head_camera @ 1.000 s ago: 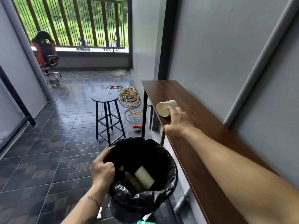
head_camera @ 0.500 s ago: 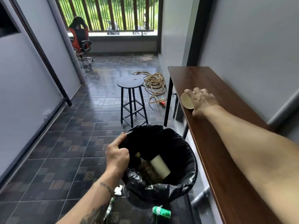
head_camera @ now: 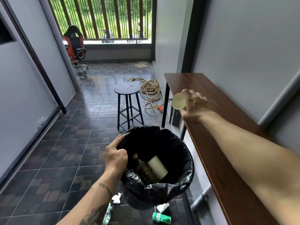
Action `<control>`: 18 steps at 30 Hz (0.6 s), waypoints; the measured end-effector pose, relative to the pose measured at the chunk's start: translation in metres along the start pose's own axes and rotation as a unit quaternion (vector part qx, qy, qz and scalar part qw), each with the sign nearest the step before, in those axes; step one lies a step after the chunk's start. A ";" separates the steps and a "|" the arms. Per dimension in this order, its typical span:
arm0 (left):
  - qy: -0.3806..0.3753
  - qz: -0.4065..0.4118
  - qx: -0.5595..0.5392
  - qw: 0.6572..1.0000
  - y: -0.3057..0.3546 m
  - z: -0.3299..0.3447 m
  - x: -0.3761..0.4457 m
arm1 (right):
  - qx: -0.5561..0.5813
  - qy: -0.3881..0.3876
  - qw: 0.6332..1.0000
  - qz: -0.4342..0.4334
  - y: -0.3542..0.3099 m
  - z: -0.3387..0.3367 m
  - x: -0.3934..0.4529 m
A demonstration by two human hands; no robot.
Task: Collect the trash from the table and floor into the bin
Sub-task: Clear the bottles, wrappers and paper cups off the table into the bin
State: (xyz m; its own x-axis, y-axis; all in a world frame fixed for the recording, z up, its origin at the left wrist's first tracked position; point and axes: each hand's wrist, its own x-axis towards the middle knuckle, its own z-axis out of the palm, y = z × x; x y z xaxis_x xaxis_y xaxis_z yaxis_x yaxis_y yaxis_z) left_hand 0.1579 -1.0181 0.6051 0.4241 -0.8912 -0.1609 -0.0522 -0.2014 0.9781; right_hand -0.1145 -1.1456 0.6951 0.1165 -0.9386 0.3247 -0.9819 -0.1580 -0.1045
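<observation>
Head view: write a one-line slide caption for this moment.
Right hand lifts a pale paper cup off the brown wooden table while left hand grips the black-lined bin.

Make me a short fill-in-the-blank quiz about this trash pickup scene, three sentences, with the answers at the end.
1. The right hand holds a paper ____ above the table edge.
2. The left hand grips the rim of the bin, which is lined with a ____ bag.
3. A crushed ____ can lies on the floor near the bin.

Answers: cup; black; green
</observation>
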 end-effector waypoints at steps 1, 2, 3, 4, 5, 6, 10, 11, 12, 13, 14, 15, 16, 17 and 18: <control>-0.001 0.002 0.004 1.000 0.000 -0.001 0.000 | 0.028 -0.014 0.999 -0.006 -0.010 -0.003 -0.005; -0.001 0.003 0.006 1.000 -0.001 -0.002 0.000 | 0.058 -0.033 0.998 -0.011 -0.022 -0.006 -0.012; -0.002 0.005 0.009 1.000 -0.003 -0.003 0.002 | 0.088 -0.050 0.995 -0.015 -0.034 -0.008 -0.020; -0.002 0.004 0.010 1.000 -0.003 -0.004 0.002 | 0.116 -0.068 0.991 -0.017 -0.045 -0.008 -0.029; 0.001 0.003 0.007 1.000 -0.006 -0.005 0.002 | 0.138 -0.089 0.986 -0.019 -0.057 -0.006 -0.039; 0.006 0.003 0.000 1.000 -0.008 -0.006 0.002 | 0.151 -0.117 0.981 -0.018 -0.067 -0.003 -0.049; -0.002 0.001 -0.014 1.000 -0.010 -0.009 -0.007 | 0.128 -0.238 0.963 -0.015 -0.100 0.030 -0.093; -0.002 0.003 -0.014 1.000 -0.010 -0.010 -0.009 | 0.119 -0.256 0.959 -0.011 -0.106 0.038 -0.103; 0.001 0.003 -0.011 1.000 -0.010 -0.011 -0.011 | 0.115 -0.267 0.957 -0.005 -0.110 0.044 -0.111; 0.006 0.004 -0.009 1.000 -0.012 -0.013 -0.013 | 0.116 -0.273 0.955 0.002 -0.113 0.049 -0.118; 0.010 0.005 -0.008 1.000 -0.014 -0.014 -0.013 | 0.115 -0.277 0.954 0.006 -0.114 0.053 -0.123; 0.013 0.005 -0.007 1.000 -0.015 -0.015 -0.015 | 0.110 -0.280 0.954 0.007 -0.115 0.056 -0.128; 0.015 0.004 -0.004 1.000 -0.016 -0.017 -0.017 | 0.104 -0.284 0.953 0.007 -0.115 0.059 -0.132; 0.020 0.003 0.001 1.000 -0.016 -0.018 -0.020 | 0.097 -0.290 0.952 0.006 -0.114 0.062 -0.135; 0.023 0.004 0.003 1.000 -0.017 -0.020 -0.022 | 0.094 -0.297 0.950 0.007 -0.114 0.065 -0.137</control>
State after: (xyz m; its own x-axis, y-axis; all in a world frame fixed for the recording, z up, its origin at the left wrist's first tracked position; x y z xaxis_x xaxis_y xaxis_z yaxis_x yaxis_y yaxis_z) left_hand 0.1676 -0.9864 0.5948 0.4651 -0.8730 -0.1468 -0.0603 -0.1967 0.9786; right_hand -0.0092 -1.0187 0.6014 0.2223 -0.9400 -0.2590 -0.9462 -0.1439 -0.2898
